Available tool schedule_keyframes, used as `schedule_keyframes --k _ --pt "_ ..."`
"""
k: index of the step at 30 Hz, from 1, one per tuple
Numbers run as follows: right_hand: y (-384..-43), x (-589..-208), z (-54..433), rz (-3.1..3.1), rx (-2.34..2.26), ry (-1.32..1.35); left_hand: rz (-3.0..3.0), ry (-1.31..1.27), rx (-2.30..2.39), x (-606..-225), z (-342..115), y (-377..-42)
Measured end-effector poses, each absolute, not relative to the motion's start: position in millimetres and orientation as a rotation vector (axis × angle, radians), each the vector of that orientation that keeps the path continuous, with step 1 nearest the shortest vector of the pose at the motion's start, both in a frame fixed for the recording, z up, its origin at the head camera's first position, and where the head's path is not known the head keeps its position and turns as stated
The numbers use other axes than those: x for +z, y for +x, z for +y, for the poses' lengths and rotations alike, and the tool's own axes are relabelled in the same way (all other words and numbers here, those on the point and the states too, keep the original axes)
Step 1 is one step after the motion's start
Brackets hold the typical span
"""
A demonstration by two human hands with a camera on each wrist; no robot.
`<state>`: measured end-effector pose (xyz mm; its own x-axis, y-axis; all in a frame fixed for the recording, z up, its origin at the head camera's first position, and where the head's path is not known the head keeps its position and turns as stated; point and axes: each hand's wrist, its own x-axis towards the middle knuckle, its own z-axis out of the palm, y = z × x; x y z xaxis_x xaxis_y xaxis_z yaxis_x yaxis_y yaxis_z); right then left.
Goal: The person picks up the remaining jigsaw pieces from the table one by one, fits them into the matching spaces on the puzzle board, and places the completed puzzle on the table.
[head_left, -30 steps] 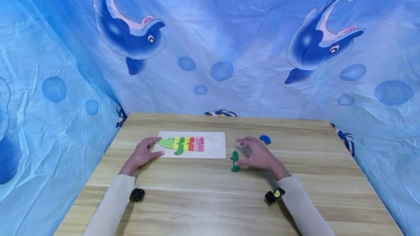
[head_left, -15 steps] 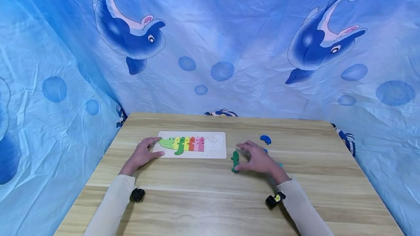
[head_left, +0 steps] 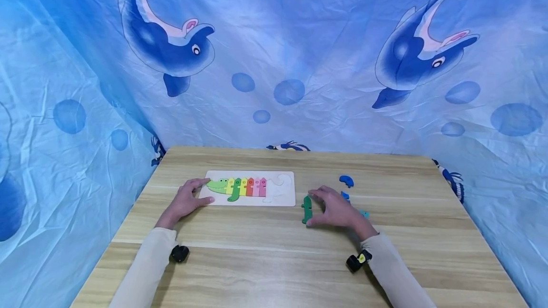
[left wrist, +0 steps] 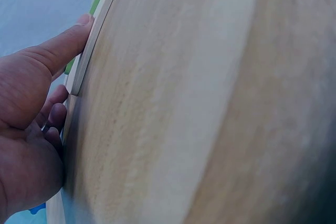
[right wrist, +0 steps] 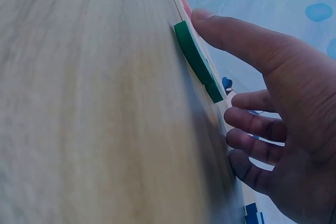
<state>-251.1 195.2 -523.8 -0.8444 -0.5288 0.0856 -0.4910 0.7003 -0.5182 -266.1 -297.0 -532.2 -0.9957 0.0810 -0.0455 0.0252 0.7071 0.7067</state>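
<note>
The wooden puzzle board (head_left: 280,199) lies flat with a crocodile picture, its light green head (head_left: 217,186) and yellow, green, red and pink segments (head_left: 250,187) set in. At its left end rests my left hand (head_left: 185,204), straight thumb at the near edge and index finger at the head's snout. A loose dark green puzzle piece (head_left: 307,210) lies just right of the board. Around it spreads my right hand (head_left: 336,207), thumb by the piece's near end, index finger by its far end. In the right wrist view the thumb hovers over the green piece (right wrist: 197,61), other fingers loosely bent.
Behind and beside the right hand lie a blue curved piece (head_left: 346,181), another blue piece (head_left: 345,196) and a teal piece (head_left: 364,214), the last two partly hidden. A dolphin-printed blue curtain (head_left: 274,61) stands behind the wood-grained table (head_left: 265,270).
My right hand has shifted slightly toward the near side and its thumb and index finger have come in around the green piece. My left hand has stayed at the board.
</note>
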Motion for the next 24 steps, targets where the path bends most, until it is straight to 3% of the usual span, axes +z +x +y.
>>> schedule_keyframes --k 24 --pt "-249.1 -528.4 189.3 2.873 -0.736 -0.806 2.825 0.068 1.168 -532.5 -297.1 -266.6"
